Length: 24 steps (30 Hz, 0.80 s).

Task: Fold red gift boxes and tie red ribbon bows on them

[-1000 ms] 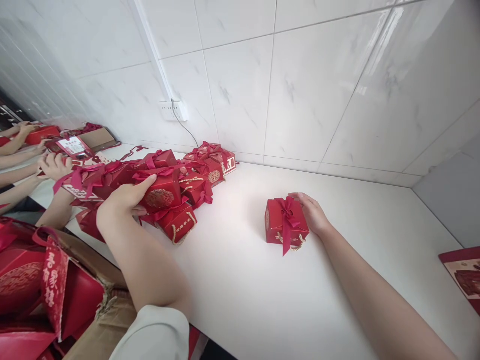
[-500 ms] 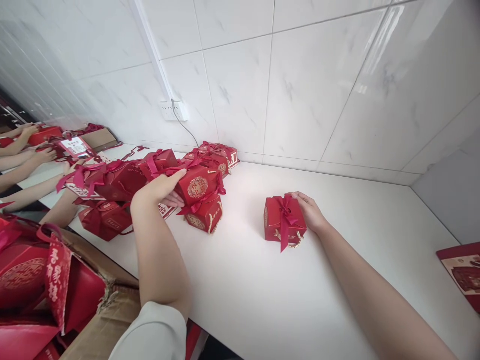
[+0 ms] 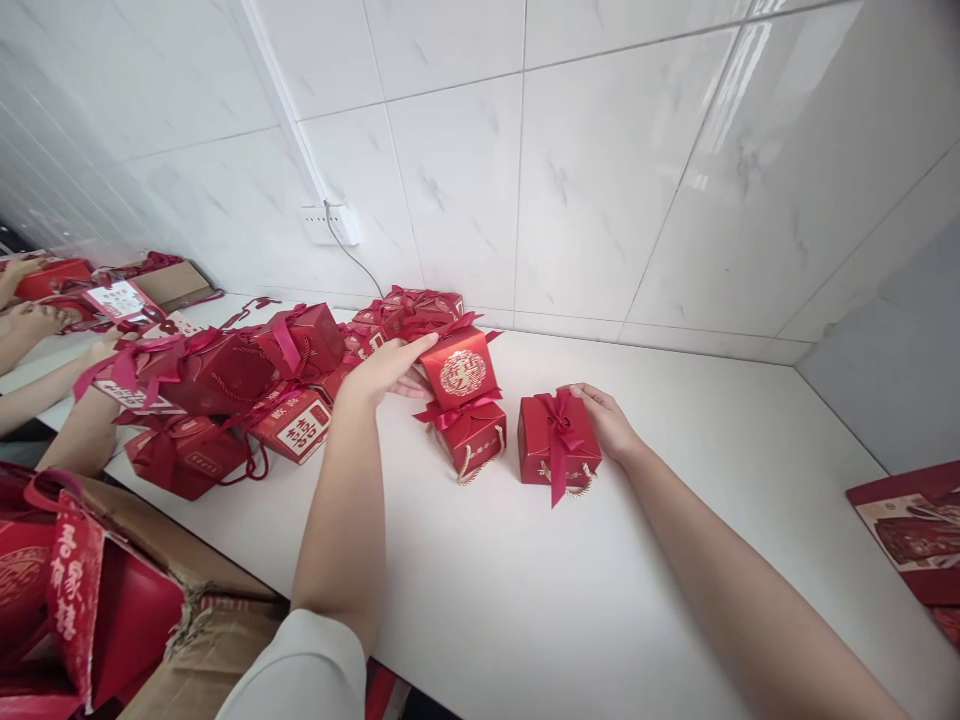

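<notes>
Watching over the head camera, I have two bare hands over a white table (image 3: 517, 600), both among red gift boxes. Left hand (image 3: 390, 372) is at the left side of an upper box (image 3: 461, 372) with a round gold emblem; thumb lies along its top edge, apart from the fingers, which are set lower against the side. Whether they clamp it I cannot tell. That box is tilted and sits on a lower box (image 3: 472, 440), whose ribbon shows between the two and whose gold cord handle hangs toward me. Just right of this stack, with a narrow strip of tabletop between, the right-hand box (image 3: 538, 440) stands upright on the table, crimson bow on top, one ribbon tail down its front. Right hand (image 3: 611, 420) is cupped at its far right corner, fingertips partly hidden behind it; I cannot make out how firm the contact is. Left of the left forearm, a heap of similar boxes (image 3: 296, 345), loosely piled. Nearer me, a torn carton (image 3: 217, 645) full of red packaging. Behind, a tiled wall (image 3: 600, 180) with a socket strip (image 3: 330, 226). At far left, another person's hand (image 3: 37, 322).
</notes>
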### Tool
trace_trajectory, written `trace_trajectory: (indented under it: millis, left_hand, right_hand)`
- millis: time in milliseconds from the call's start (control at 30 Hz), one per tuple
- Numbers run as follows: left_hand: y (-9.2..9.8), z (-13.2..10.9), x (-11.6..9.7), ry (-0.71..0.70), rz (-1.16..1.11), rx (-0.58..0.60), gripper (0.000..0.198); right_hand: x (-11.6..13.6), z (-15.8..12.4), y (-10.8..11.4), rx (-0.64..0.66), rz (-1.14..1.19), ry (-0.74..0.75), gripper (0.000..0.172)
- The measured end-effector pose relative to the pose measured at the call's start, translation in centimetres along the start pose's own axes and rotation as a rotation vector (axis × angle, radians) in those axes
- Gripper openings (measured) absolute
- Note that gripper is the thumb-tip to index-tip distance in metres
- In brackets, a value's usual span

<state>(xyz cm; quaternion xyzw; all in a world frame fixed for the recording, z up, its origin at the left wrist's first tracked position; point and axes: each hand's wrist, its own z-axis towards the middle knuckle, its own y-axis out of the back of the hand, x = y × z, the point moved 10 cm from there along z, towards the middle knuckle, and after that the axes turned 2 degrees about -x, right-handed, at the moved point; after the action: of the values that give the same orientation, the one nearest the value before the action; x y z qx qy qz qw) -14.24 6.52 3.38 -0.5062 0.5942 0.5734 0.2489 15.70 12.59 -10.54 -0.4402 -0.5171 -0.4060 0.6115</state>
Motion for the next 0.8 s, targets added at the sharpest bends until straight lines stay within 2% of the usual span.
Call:
trace_trajectory:
  millis: [167,267,367,433,500,633,700,800]
  left_hand:
    - [-4.3,2.4,-0.8,-0.074,-0.092,0.007,0.072]
    - [-7.5,3.1,-1.2,-0.130,-0.074,0.097,0.077]
    - [-10.9,3.0,-1.1,-0.218,0.079,0.269,0.071]
    - [-12.1,3.0,-0.6,-0.276,0.268,0.316,0.070]
    - [-12.6,3.1,0.0,-0.301,0.411,0.342,0.070]
    - [-12.3,2.7,0.5,-0.274,0.480,0.465,0.066]
    - [-11.7,1.8,0.3,-0.281,0.533,0.545,0.074]
    - [-10.7,-0.1,-0.1,-0.314,0.626,0.632,0.096]
  right_hand:
    - [0.1,-0.1,0.1,-0.014,-0.019,-0.023,0.038]
    - [0.9,-0.3,-0.5,0.029,0.102,0.004,0.047]
    - [1.1,-0.2,-0.9,0.053,0.152,0.032,0.047]
    - [0.4,0.2,-0.5,0.006,0.088,0.017,0.042]
    - [-0.5,0.6,0.4,-0.069,0.032,-0.007,0.040]
    - [-0.4,0.9,2.0,-0.212,-0.038,0.043,0.054]
    - [0.6,0.9,1.9,-0.203,-0.083,0.104,0.053]
    - [2.1,0.7,1.0,-0.122,-0.093,0.151,0.050]
